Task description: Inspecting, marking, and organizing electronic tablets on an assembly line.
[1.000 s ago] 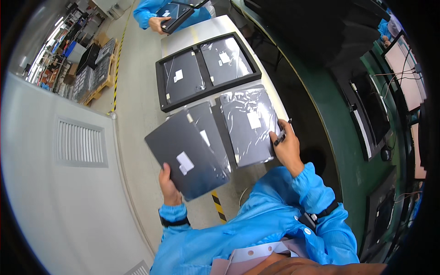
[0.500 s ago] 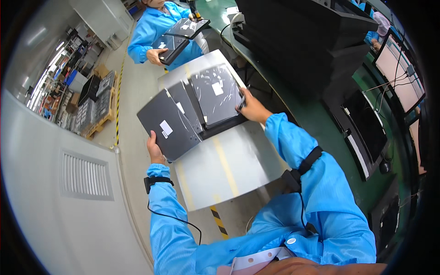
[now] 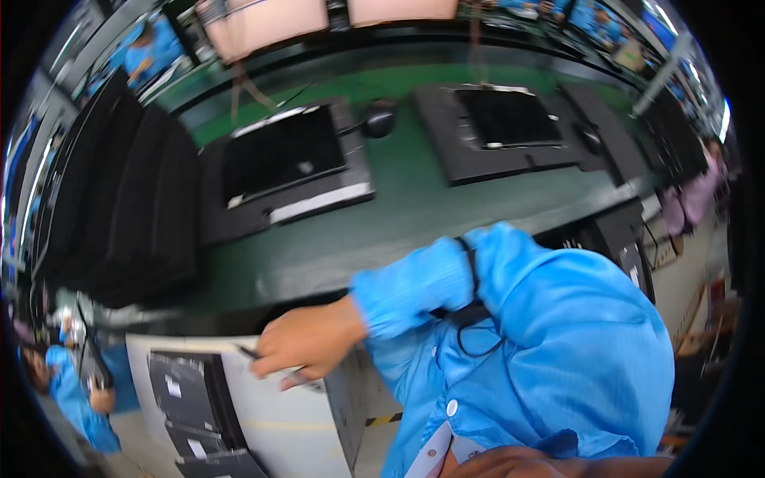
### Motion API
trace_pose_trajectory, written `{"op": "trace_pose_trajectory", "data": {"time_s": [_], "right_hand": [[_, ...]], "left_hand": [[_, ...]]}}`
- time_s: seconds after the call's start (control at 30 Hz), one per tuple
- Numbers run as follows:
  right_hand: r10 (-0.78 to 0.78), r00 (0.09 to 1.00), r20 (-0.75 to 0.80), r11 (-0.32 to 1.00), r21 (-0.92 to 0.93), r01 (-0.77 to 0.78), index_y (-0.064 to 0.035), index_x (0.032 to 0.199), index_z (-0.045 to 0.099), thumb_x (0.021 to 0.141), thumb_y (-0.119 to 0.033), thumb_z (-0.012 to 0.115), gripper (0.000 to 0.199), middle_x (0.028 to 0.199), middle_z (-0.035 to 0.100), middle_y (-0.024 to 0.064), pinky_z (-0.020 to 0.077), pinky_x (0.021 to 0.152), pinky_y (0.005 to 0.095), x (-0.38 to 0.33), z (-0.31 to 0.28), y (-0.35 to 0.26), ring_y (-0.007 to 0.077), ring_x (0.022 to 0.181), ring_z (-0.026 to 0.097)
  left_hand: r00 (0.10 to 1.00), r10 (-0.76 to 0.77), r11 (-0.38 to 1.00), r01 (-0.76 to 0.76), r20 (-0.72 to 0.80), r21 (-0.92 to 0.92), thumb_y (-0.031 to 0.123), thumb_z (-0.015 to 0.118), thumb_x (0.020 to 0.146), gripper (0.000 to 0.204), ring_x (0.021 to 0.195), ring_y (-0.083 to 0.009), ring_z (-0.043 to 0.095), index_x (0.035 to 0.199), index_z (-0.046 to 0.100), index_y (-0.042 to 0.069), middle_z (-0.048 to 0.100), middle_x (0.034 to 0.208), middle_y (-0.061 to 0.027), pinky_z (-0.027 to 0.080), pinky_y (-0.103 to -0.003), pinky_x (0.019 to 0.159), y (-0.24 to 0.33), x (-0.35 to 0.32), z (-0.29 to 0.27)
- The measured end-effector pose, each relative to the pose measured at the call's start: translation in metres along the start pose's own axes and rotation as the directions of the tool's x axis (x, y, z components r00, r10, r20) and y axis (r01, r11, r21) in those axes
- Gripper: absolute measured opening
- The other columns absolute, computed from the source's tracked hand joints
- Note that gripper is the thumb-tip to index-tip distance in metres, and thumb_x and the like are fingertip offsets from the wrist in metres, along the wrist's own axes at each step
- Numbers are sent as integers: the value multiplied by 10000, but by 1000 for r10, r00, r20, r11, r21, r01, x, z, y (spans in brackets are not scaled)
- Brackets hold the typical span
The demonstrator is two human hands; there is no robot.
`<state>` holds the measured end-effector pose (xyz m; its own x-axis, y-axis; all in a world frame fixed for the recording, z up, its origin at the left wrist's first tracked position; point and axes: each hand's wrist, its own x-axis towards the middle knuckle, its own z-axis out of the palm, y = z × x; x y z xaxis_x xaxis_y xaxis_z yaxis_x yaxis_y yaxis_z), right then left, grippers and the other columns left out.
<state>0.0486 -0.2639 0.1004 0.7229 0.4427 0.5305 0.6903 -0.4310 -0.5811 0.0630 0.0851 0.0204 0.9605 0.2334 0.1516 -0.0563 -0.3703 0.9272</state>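
My right hand (image 3: 307,342) is closed around a slim, dark pen-like tool (image 3: 247,351), whose ends stick out past the fingers. It hovers over the right part of a white board-like surface (image 3: 287,406) with yellowish strips. To the left of the hand, several flat dark laptop-like panels with white labels (image 3: 191,390) lie on that surface, cut off by the lower rim. My left hand is out of the picture.
A green workbench (image 3: 398,203) runs across ahead. On it stand a tall stack of black pads (image 3: 119,191) and two dark screens in foam trays, one (image 3: 287,151) nearer the left. A black mouse (image 3: 378,119) sits between. A co-worker in blue (image 3: 72,390) is at far left.
The view has swung right toward the bench. My right hand has left the panels' edge with the pen-like tool still in it. My left hand, earlier on a panel, has gone from view.
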Motion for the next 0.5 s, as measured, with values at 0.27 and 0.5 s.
{"op": "trace_pose_trajectory", "data": {"time_s": [0.27,0.5], "right_hand": [[75,463,-883,-310,-462,-831,-53,1005,686,760,-198,786,302,1033,692,154,505,844,468,-392,-306,-151,376,1004,639],[76,-373,-925,-690,221,-689,-92,1402,475,936,-468,624,618,1325,559,218,460,1002,491,-654,-303,-283,401,1238,538]], "left_hand": [[988,132,991,-130,76,-28,437,599,969,505,1075,-258,629,1251,634,20,650,1215,-140,501,-409,933,25,-27,57],[990,129,961,-109,62,-253,430,653,941,523,1142,-262,613,1277,633,30,637,1278,-143,480,-407,966,28,-36,76]]}}
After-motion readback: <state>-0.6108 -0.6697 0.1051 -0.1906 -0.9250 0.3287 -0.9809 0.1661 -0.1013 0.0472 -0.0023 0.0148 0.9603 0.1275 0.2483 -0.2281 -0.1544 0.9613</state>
